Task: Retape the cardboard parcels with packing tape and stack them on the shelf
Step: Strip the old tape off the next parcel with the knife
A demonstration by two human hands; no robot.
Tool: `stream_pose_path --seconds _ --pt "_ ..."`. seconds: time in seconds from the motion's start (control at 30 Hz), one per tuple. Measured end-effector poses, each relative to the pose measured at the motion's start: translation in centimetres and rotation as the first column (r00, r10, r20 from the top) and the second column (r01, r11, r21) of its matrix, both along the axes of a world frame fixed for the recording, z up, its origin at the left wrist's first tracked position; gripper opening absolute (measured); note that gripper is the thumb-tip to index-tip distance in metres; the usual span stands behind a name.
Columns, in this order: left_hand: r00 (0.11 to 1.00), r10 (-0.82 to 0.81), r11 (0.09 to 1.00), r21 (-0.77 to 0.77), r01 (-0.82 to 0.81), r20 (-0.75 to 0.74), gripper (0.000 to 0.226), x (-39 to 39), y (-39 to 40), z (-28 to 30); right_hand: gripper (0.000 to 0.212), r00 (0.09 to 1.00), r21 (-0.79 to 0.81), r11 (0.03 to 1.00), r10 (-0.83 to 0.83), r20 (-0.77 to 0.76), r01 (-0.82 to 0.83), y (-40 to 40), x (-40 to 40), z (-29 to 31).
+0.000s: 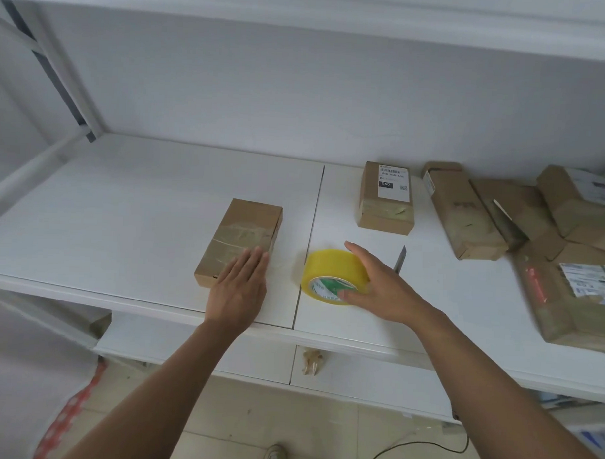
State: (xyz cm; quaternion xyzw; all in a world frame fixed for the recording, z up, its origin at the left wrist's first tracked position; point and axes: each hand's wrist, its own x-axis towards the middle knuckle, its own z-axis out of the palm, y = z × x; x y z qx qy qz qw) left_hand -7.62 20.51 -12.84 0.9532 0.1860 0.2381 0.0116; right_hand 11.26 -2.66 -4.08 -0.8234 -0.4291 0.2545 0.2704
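Here I see my right hand (374, 286) curled round the tape roll (333, 275), glossy yellow, standing on edge, thumb against its printed core. Just left, my left hand (239, 289) lies flat, fingers straight, pressing the near end of a slim cardboard box (242, 234) with wrinkled clear tape. Both rest on the white shelf (123, 206). Behind the roll lies a knife (400, 258); farther right, a heap of parcels (500, 215).
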Motion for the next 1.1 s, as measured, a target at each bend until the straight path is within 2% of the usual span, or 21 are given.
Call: stream_pose_path --seconds 0.07,0.13,0.2,0.23,0.27,0.33,0.43,0.53,0.7,0.77,0.8,0.87,0.93,1.0,1.1 --pt "1.0 0.004 1.0 0.003 -0.004 -0.023 0.048 0.0 -0.1 0.2 0.058 0.988 0.125 0.99 -0.05 -0.149 0.069 -0.7 0.2 -0.2" --pt "0.999 0.018 1.0 -0.004 -0.018 -0.035 0.049 0.0 -0.3 0.3 0.033 0.951 0.264 0.917 -0.263 -0.165 0.299 -1.3 0.9 -0.7" --pt "0.999 0.027 0.999 -0.018 -0.028 -0.038 0.049 0.1 -0.6 0.4 0.028 0.856 0.256 0.828 -0.517 0.004 0.499 -1.7 2.3 -1.4" --pt "0.999 0.029 0.999 -0.029 -0.03 -0.041 0.049 0.1 -0.6 0.5 0.029 0.81 0.188 0.812 -0.576 0.108 0.552 -1.8 2.9 -1.7" --pt "0.999 0.031 0.999 -0.038 -0.033 -0.042 0.049 0.1 -0.7 0.5 0.03 0.792 0.092 0.813 -0.581 0.186 0.575 -1.9 3.4 -2.1" --pt "0.998 0.036 0.998 -0.051 -0.039 -0.044 0.049 0.1 -0.7 0.6 0.031 0.816 -0.097 0.827 -0.516 0.261 0.554 -1.7 3.9 -2.7" --pt "0.997 0.042 0.997 -0.061 -0.046 -0.062 0.051 0.1 -0.8 0.8 0.057 0.856 -0.229 0.84 -0.418 0.305 0.492 -1.2 3.9 -3.6" --pt "0.997 0.041 0.997 -0.063 -0.045 -0.071 0.051 0.1 -0.8 1.0 0.058 0.855 -0.244 0.845 -0.379 0.355 0.475 -0.8 3.7 -3.9" --pt "0.997 0.052 0.996 -0.074 -0.056 -0.057 0.05 0.1 -0.8 0.7 0.027 0.839 -0.261 0.849 -0.318 0.442 0.459 -1.1 3.6 -2.5" --pt "0.996 0.06 0.995 -0.078 -0.065 -0.067 0.052 0.1 -0.9 0.7 0.025 0.808 -0.165 0.865 -0.353 0.471 0.473 -0.9 3.5 -1.2" --pt "0.995 0.062 0.994 -0.082 -0.069 -0.078 0.053 0.1 -1.0 0.8 0.027 0.782 -0.05 0.877 -0.399 0.479 0.478 -0.7 3.4 -0.5" --pt "0.994 0.061 0.994 -0.089 -0.07 -0.093 0.056 0.0 -1.2 1.1 0.031 0.756 0.235 0.849 -0.528 0.387 0.473 0.2 3.1 1.3" --pt "0.995 0.061 0.992 -0.103 -0.069 -0.085 0.059 -0.1 -1.4 1.4 0.026 0.809 0.422 0.76 -0.579 0.097 0.494 1.8 2.9 3.4" --pt "0.995 0.087 0.987 -0.129 -0.092 -0.044 0.06 -0.4 -1.4 1.5 0.017 0.854 0.512 0.699 -0.496 -0.155 0.499 4.1 2.4 5.2" --pt "0.986 0.166 0.98 -0.111 -0.164 0.015 0.06 -1.5 -1.1 0.8 0.018 0.907 0.607 0.675 -0.305 -0.289 0.42 8.2 0.8 7.1"
